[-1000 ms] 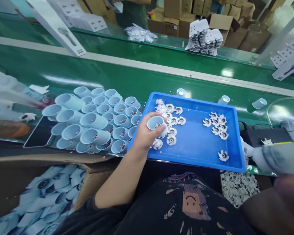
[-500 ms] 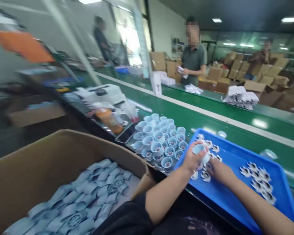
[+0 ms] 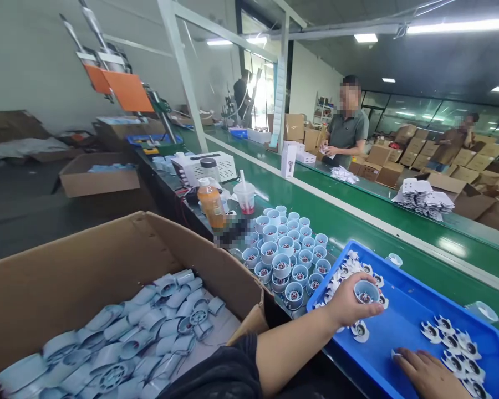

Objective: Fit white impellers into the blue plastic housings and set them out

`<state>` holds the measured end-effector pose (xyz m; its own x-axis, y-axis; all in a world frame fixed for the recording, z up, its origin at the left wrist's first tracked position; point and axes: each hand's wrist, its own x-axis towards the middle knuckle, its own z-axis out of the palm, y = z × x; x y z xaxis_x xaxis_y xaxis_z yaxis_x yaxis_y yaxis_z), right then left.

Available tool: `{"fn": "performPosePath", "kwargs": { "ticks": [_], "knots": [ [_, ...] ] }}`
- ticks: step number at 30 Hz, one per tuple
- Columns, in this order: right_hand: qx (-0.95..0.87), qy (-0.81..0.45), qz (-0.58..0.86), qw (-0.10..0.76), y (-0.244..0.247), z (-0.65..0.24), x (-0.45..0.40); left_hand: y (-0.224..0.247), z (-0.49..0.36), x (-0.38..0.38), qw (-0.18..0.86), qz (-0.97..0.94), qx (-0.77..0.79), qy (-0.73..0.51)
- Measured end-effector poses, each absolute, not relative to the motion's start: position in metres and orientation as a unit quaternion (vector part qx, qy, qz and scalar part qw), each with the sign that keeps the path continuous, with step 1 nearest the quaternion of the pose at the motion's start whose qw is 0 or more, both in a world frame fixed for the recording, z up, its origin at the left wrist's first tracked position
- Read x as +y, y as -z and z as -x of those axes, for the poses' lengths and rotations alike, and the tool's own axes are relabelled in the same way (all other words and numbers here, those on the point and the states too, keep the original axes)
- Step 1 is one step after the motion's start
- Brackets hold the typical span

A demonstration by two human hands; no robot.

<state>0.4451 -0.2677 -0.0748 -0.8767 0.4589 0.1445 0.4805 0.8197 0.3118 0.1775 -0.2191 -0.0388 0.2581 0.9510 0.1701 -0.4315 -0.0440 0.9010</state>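
Note:
My left hand point(image 3: 353, 299) is closed round a light blue round housing point(image 3: 366, 292), its open top facing up with red and metal parts inside, above the left part of a blue tray point(image 3: 393, 332). Low in the tray, my right hand point(image 3: 428, 372) has its fingers bent downward; a small pale piece shows at its fingertips. White finned fan wheels point(image 3: 453, 341) lie close beyond it, and others point(image 3: 360, 331) lie beneath and around my left hand. Left of the tray, rows of similar blue housings point(image 3: 281, 265) stand on the table, some stacked.
A cardboard box point(image 3: 108, 244) of light blue housings point(image 3: 149, 321) is at the lower left. Behind the standing housings are an orange bottle point(image 3: 212, 205) and a plastic cup point(image 3: 245, 197). A person point(image 3: 347, 133) stands across the green conveyor point(image 3: 336, 221).
My right hand has moved away from the held housing, down and right in the tray. The housing in my left hand now shows its open top. The camera view has shifted.

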Motion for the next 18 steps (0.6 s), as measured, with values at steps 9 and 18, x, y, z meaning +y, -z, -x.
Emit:
{"fn": "performPosePath", "kwargs": {
  "ticks": [9,18],
  "knots": [
    [-0.969,0.107,0.224,0.002,0.077,-0.446,-0.273,0.046,-0.177,-0.215,0.575,-0.521,0.303,-0.553],
    [-0.919,-0.034,0.376,-0.112,0.055,-0.403,-0.276,0.049,-0.177,-0.213,0.554,-0.557,0.313,-0.534]
  ]
}}
